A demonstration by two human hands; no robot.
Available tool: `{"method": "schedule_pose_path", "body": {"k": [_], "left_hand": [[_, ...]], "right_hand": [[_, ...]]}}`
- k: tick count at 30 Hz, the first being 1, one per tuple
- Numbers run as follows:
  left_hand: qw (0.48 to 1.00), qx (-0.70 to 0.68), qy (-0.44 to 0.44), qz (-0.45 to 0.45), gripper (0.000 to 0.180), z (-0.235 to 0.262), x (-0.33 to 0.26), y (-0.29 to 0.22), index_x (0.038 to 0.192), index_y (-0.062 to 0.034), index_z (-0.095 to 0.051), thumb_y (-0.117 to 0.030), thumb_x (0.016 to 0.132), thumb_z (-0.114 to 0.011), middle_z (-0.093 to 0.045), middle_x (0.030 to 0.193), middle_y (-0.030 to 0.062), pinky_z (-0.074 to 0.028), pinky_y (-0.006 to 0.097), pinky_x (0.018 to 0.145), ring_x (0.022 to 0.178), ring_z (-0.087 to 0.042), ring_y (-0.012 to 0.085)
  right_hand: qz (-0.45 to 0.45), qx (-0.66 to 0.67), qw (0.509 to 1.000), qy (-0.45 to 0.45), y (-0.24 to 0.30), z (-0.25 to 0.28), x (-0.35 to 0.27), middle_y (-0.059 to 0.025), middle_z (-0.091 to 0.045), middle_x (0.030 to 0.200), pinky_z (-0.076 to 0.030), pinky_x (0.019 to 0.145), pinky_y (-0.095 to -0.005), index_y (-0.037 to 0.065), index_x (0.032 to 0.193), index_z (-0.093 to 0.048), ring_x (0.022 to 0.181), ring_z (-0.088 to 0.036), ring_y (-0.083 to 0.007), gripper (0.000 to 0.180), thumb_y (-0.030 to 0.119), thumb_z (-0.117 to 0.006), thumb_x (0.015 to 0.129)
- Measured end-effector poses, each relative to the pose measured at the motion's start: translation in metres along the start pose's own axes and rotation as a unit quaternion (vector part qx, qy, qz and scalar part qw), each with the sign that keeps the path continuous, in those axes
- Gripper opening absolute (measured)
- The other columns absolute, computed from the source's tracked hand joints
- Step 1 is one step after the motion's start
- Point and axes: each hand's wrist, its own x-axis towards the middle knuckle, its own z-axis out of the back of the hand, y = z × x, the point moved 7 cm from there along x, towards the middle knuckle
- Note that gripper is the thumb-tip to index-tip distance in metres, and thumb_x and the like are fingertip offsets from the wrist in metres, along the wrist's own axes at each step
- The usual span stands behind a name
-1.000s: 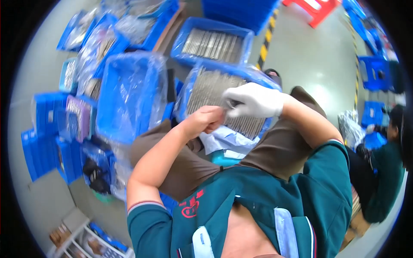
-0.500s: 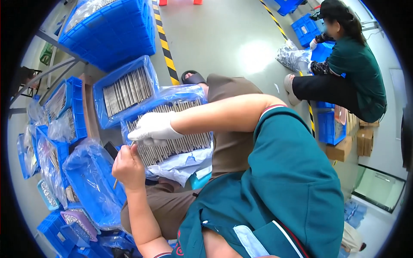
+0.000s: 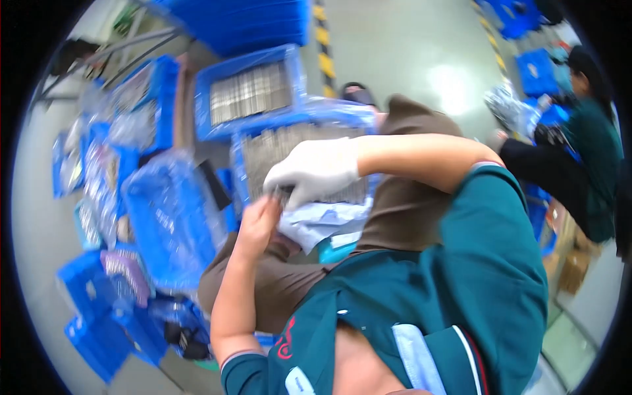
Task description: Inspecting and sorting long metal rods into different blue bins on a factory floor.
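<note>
My bare left hand (image 3: 258,227) is closed, its fingertips pinched on a thin metal rod (image 3: 284,192), mostly hidden and blurred. From the right, my white-gloved right hand (image 3: 313,172) reaches in, its fingers curled round the same rod and meeting the left fingertips. Both hands are above the near edge of a blue bin lined with clear plastic (image 3: 238,164), filled with rows of metal rods (image 3: 263,146). A crumpled pale cloth or sheet (image 3: 322,220) covers the bin's near end.
Behind stands another lined blue bin (image 3: 201,99) of metal rods. A blue bin (image 3: 168,224) with loose plastic lining is at the left, a dark flat object (image 3: 214,184) beside it. Stacked crates (image 3: 243,23) rise at the back. A co-worker (image 3: 582,145) squats at far right.
The whole view has shifted, so bins and hands appear farther right. My hands stay together on the rod, whose lower end no longer shows below the left hand.
</note>
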Motion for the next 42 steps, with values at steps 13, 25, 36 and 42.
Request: {"method": "schedule_pose_path", "body": {"k": [13,25,36,42], "left_hand": [[0.747,0.540,-0.234,-0.310,0.027,0.012,-0.011,-0.073,0.065,-0.0115,-0.049,-0.029,0.080,-0.063,-0.055,0.056,0.0038,-0.042,0.034,0.044,0.051,-0.057,0.0226],[0.998,-0.006,0.068,0.006,0.032,0.003,0.002,0.012,0.091,-0.0024,-0.064,-0.032,0.090,-0.053,-0.054,0.063,-0.0003,-0.041,0.032,0.055,0.059,-0.050,0.0113],[0.783,0.490,-0.215,-0.317,0.031,0.021,-0.017,-0.067,0.064,-0.0112,-0.049,-0.033,0.079,-0.065,-0.051,0.058,0.0059,-0.041,0.036,0.047,0.054,-0.055,0.0256],[0.714,0.554,-0.224,-0.364,0.027,0.010,-0.017,-0.071,0.061,-0.0148,-0.049,-0.032,0.074,-0.066,-0.048,0.055,0.0011,-0.041,0.034,0.046,0.051,-0.055,0.0199]], "right_hand": [[-0.238,0.272,0.932,0.015,-0.036,-0.016,0.015,-0.0025,-0.053,0.068,-0.042,0.051,-0.0230,0.003,0.099,-0.056,0.053,-0.049,-0.0090,0.039,0.041,-0.050,0.092],[0.106,-0.142,0.984,-0.032,-0.001,-0.038,0.018,-0.0174,-0.058,0.089,-0.048,0.072,-0.0384,0.002,0.130,-0.040,0.081,-0.057,-0.0348,0.064,0.013,-0.069,0.074],[-0.358,0.549,0.754,0.034,-0.068,-0.049,0.003,-0.0132,-0.063,0.078,-0.051,0.047,-0.0271,0.001,0.098,-0.054,0.060,-0.062,-0.0188,0.055,0.053,-0.038,0.093],[-0.342,0.726,0.580,0.142,-0.046,-0.083,0.002,-0.0072,-0.061,0.065,-0.044,0.040,-0.0238,0.002,0.088,-0.055,0.046,-0.055,-0.0137,0.056,0.057,-0.042,0.090]]}}
